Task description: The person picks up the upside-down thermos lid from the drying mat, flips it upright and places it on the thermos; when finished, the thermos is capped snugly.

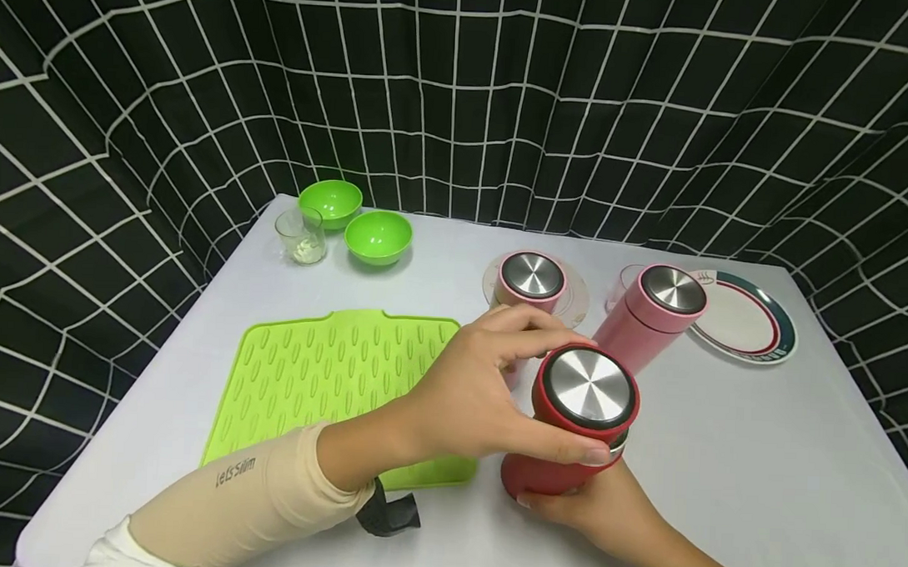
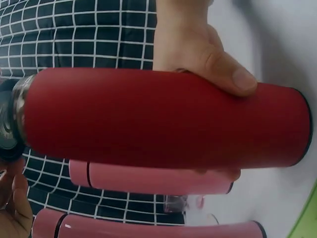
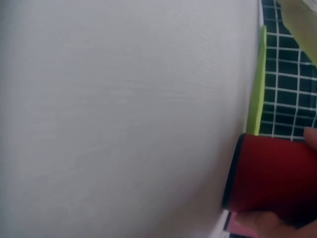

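A red thermos (image 1: pixel 528 476) stands upright near the front of the white table. My right hand (image 1: pixel 611 510) grips its body low down; in the left wrist view that hand's thumb (image 2: pixel 243 81) lies along the red side. With thumb and fingers, my left hand (image 1: pixel 468 392) holds the red lid (image 1: pixel 589 388), which has a shiny steel top. Bare steel neck (image 2: pixel 20 106) shows between lid and body. In the right wrist view the thermos's dark base edge (image 3: pixel 234 171) is right at the table.
Two pink thermoses (image 1: pixel 533 278) (image 1: pixel 651 320) stand behind, one over a round plate (image 1: pixel 576 300). A rimmed plate (image 1: pixel 738 323) lies at right. To the left are a green mat (image 1: pixel 331 363), green bowls (image 1: pixel 379 237) and a glass (image 1: pixel 303 238). A black strap (image 1: pixel 389 515) shows under the left forearm.
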{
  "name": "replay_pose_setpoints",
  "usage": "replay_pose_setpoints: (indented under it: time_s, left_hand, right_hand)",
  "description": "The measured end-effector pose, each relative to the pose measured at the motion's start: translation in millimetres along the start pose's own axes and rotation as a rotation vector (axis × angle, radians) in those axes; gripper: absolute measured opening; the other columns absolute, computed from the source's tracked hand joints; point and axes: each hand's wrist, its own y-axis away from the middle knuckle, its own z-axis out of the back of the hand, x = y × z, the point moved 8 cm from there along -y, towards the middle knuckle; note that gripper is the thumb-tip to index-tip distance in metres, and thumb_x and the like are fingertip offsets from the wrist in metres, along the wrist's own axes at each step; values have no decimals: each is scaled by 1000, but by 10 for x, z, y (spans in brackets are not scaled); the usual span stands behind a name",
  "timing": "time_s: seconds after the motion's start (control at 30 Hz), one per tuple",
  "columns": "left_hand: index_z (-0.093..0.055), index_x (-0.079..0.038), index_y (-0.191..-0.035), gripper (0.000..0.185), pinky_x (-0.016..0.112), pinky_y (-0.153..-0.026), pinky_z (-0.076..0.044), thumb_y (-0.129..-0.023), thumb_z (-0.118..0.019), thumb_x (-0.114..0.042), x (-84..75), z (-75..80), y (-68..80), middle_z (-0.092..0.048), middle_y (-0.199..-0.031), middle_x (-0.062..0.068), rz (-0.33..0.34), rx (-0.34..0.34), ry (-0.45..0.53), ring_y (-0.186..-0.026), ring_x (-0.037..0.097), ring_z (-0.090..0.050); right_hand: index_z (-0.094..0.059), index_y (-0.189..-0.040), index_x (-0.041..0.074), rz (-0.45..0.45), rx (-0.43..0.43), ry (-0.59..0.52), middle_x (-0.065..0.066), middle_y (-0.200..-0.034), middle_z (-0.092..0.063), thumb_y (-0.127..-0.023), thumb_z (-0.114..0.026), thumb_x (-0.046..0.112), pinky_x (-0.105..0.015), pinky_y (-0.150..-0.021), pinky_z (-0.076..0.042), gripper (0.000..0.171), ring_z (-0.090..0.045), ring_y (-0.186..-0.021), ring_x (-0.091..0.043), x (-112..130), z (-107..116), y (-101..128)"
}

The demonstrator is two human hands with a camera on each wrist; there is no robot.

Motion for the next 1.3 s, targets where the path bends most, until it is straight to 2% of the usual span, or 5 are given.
replay_pose_setpoints:
  time_s: [0.13, 0.57, 0.83, 1.17, 1.3]
  left_hand:
    - [-71, -24, -117, 68, 25, -83, -46, -55, -97, -34, 28, -77, -8, -60, -105, -20, 0, 10, -78, -106, -1, -48]
    - [-70, -23, -118, 69, 23, -88, -45, -56, -96, -36, 105, -155, 15, -62, -109, -19, 1, 43, -88, -108, -2, -49]
    - [-68, -22, -123, 72, 24, -90, -44, -59, -95, -35, 188, -226, 57, -62, -115, -18, 5, 86, -49, -112, 0, -46]
    - [-51, -18, -135, 81, 24, -89, -44, -64, -91, -28, 222, -296, 73, -56, -118, -15, -18, 165, 24, -111, 2, -44]
    - [-52, -14, -130, 78, 23, -90, -44, -63, -91, -29, 194, -321, 56, -55, -120, -10, -57, 146, 10, -111, 2, -46]
  right_hand:
    - [-56, -121, 24, 13, -5, -18, 5, -111, -63, -70, -90, 15, -28, -83, -51, 62, -63, -97, -17, 22, -18, -15]
    - [-58, -113, 25, 133, 1, 71, 8, -104, -62, -65, -93, 13, -26, -82, -48, 60, -60, -93, -13, 100, -34, -92]
    - [-59, -114, 26, 58, 21, 67, 9, -107, -64, -72, -89, 20, -28, -82, -50, 52, -62, -94, -13, 51, -29, -32]
    - [-62, -101, 21, 199, 83, -79, 4, -88, -65, -74, -84, 1, -30, -64, -53, 40, -62, -74, -15, 125, -77, -83]
    - [-61, -103, 22, 147, 76, -49, 6, -91, -66, -75, -86, 7, -28, -70, -53, 40, -64, -79, -13, 84, -80, -76]
